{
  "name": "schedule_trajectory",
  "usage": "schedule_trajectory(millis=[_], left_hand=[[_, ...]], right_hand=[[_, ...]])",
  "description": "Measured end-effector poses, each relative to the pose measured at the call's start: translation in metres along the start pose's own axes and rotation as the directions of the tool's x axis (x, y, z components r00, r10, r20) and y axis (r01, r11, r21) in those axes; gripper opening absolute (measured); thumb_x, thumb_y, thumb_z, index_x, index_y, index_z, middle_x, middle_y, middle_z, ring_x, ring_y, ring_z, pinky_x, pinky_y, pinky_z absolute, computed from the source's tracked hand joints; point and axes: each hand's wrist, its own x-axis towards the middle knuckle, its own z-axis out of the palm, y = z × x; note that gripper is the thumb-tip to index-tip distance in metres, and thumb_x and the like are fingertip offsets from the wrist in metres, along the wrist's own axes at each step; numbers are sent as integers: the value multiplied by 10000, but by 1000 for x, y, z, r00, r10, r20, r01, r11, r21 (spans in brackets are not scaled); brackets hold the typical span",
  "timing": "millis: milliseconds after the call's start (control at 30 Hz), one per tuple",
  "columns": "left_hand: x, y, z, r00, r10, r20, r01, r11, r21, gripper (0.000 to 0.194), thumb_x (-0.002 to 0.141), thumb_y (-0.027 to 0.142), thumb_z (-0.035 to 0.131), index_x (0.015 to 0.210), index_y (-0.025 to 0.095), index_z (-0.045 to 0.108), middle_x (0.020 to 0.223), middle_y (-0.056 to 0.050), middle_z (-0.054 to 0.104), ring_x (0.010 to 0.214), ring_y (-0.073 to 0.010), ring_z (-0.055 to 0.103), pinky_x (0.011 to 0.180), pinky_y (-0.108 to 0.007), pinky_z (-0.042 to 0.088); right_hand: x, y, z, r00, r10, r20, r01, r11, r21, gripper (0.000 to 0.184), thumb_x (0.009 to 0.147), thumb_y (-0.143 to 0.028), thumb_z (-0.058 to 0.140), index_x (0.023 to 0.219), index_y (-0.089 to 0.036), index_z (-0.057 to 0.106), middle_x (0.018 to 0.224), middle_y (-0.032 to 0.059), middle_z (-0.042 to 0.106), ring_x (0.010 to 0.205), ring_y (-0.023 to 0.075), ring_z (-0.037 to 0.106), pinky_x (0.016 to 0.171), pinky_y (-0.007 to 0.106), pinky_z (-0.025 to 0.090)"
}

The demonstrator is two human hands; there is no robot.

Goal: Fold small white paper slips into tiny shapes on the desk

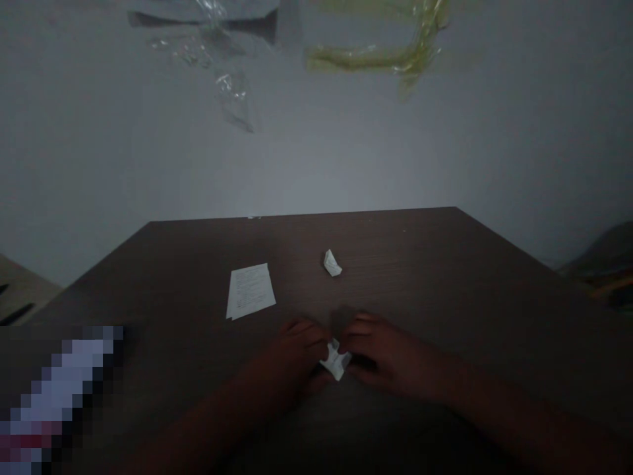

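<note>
Between my two hands, low over the table, is a small folded piece of white paper. My left hand is closed on its left side, fingers bent and thumb below. From the right, my right hand pinches the opposite side of the same paper. Fingertips cover parts of its edges. A second crumpled or folded paper piece lies a little beyond my hands. Left of that rest flat printed paper sheets, stacked slightly askew; their text is too small to read.
The dark wooden table meets a pale wall at its far edge. Clear tape and yellow tape stick to the wall. A pixelated, blurred-out object fills the lower left. Dim items sit beyond the right side.
</note>
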Motion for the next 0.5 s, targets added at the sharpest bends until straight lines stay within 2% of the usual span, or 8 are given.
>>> schedule_trajectory(millis=[133, 300, 400, 500], left_hand=[[0, -1, -2, 1000, 9, -14, -10, 1000, -15, 153, 973, 86, 701, 1042, 215, 747, 1175, -32, 790, 1152, -275, 740, 1133, -409, 516], [1, -3, -2, 998, 28, -60, -28, 1000, -6, 207, 998, 62, 619, 1002, 228, 743, 1100, -21, 780, 1072, -269, 753, 1083, -411, 534], [2, -4, 1, 998, 25, -55, -24, 999, 21, 213, 949, 30, 640, 1005, 216, 728, 1081, -36, 771, 1058, -275, 746, 1076, -427, 543], [1, -8, 7, 996, -12, -86, 7, 998, -60, 242, 899, 12, 671, 1019, 218, 716, 1126, -49, 770, 1085, -267, 726, 1031, -398, 561]], right_hand=[[-1, 5, 1, 1000, 7, 27, -6, 1000, -24, 166, 990, -190, 787, 1156, -199, 783, 1163, 79, 770, 1142, 264, 695, 1115, 466, 512], [-2, 3, 5, 1000, -8, 9, 9, 994, -111, 81, 1016, -200, 765, 1091, -187, 792, 1091, 80, 763, 1079, 264, 698, 1089, 465, 538], [-1, 4, 8, 1000, -17, -5, 16, 986, -163, 122, 1063, -172, 690, 998, -188, 793, 1017, 75, 751, 1022, 254, 694, 1053, 452, 554], [1, 5, 9, 1000, -2, -29, -2, 992, -128, 140, 1060, -142, 677, 985, -189, 784, 1001, 73, 741, 1002, 242, 695, 996, 414, 569]])
